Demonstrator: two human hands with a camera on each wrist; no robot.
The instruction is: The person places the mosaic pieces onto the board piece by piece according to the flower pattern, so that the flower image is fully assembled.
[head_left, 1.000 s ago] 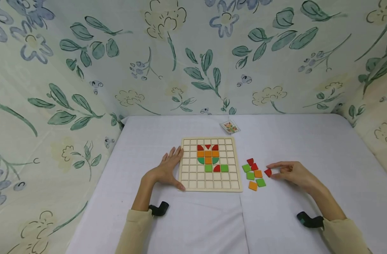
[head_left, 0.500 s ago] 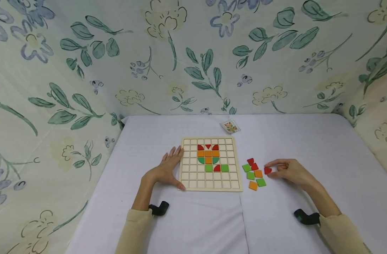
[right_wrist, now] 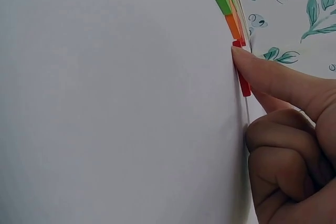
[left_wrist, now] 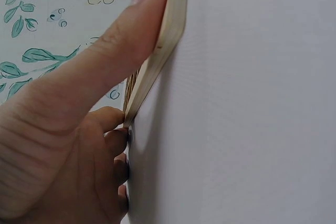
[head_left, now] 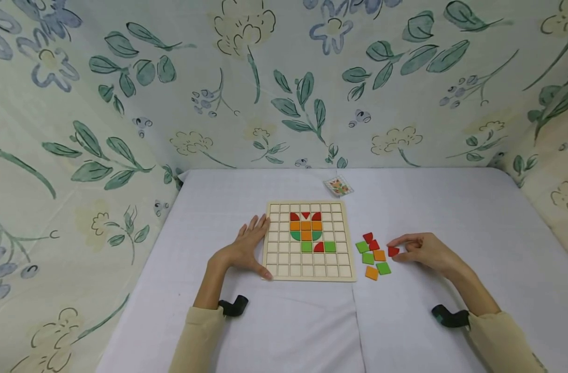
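In the head view, a square wooden grid board (head_left: 282, 260) lies on the white cloth. Red, orange and green tiles fill some of its cells, grouped around an orange tile (head_left: 305, 226). Spread along the board's left edge, my left hand (head_left: 244, 250) has its fingertips at the rim and its thumb on the near corner. Right of the board, my right hand (head_left: 428, 254) pinches a red quarter-circle tile (head_left: 393, 252) between thumb and index finger. The right wrist view shows that red tile (right_wrist: 243, 80) standing out beneath the thumb, its other fingers curled in.
Several loose tiles lie between board and right hand, among them a green square (head_left: 383, 268), an orange square (head_left: 371, 273) and a red tile (head_left: 374, 244). A small patterned card (head_left: 338, 186) lies behind the board. Floral cloth (head_left: 246, 129) hangs at the table's back.
Within the last second my right hand moved slightly left and away from me, and the red tile turned in its fingertips. It has barely moved since. My left hand stayed on the board.
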